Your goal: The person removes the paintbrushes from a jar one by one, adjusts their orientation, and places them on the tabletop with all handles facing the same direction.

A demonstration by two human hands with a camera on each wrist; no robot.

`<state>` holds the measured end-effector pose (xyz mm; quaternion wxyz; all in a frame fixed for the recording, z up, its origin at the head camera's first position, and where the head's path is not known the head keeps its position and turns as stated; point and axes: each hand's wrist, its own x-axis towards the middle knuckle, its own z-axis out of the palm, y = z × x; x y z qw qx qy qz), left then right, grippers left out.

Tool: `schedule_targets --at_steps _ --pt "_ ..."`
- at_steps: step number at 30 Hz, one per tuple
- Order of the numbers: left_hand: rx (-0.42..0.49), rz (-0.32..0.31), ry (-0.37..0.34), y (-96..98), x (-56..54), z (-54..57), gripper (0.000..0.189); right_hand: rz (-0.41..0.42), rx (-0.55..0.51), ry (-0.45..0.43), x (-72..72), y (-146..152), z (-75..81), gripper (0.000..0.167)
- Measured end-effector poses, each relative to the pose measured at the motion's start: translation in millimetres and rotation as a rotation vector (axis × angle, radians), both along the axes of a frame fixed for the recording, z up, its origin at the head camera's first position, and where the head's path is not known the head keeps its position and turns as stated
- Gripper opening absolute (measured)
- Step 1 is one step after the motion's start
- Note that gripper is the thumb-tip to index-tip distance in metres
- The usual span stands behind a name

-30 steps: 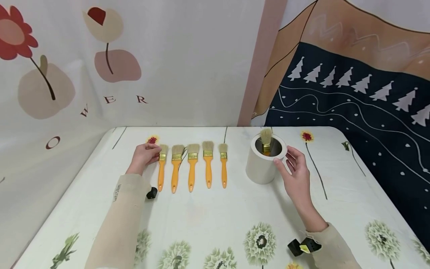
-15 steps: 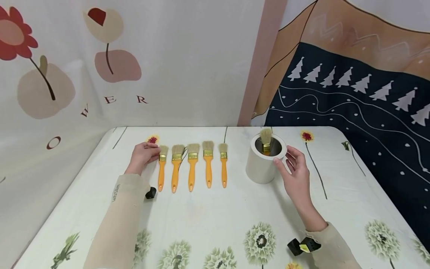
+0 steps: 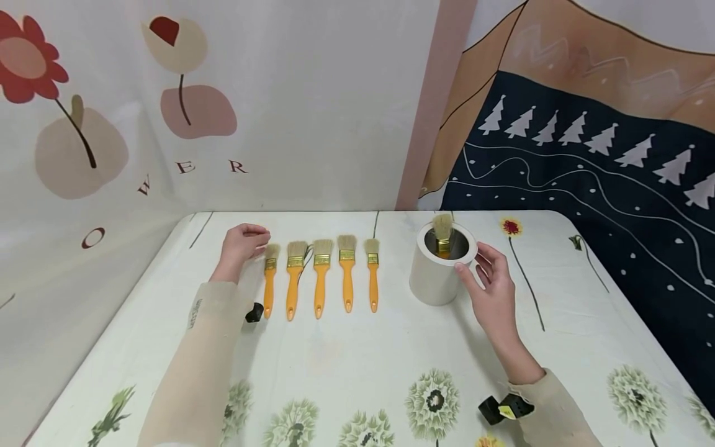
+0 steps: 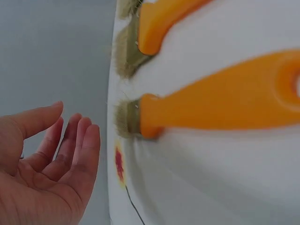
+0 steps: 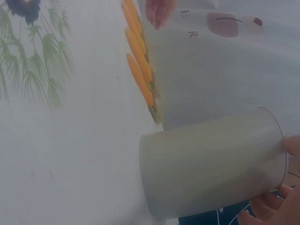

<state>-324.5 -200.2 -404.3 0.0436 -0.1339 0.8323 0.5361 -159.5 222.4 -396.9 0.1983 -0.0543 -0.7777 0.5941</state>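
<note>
My left hand (image 3: 241, 245) hovers by the bristle end of the leftmost paintbrush (image 3: 269, 288), with nothing in its grasp. In the left wrist view its fingers (image 4: 86, 154) are loosely bent and apart from that brush's orange handle (image 4: 225, 103). Several paintbrushes (image 3: 319, 279) with orange handles and pale bristles lie side by side, bristles to the back. My right hand (image 3: 494, 292) holds a white cylindrical container (image 3: 432, 282) near its top, thumb in front and fingers on the right side. One paintbrush (image 3: 443, 231) stands in it, bristles up; most of its handle is hidden.
A white cloth with printed flowers covers the table (image 3: 335, 366). Behind it hangs a pale printed curtain (image 3: 318, 112), and a dark sheet with white trees (image 3: 558, 161) is at the right. Each wrist wears a small black device (image 3: 505, 410).
My left hand has lifted up and away from the leftmost paintbrush, which has shifted very slightly. My right hand and the container have stayed in place.
</note>
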Motion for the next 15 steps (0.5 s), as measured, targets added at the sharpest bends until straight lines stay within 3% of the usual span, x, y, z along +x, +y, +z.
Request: schedule_targets --at_steps 6,15 --pt "0.007 -0.041 0.058 14.6 -1.7 11.8 0.035 0.001 -0.003 -0.001 0.0 0 -0.1 0.059" --pt "0.095 -0.127 0.157 48.8 2.4 37.8 0.036 0.002 -0.003 -0.004 0.6 0 0.1 0.059"
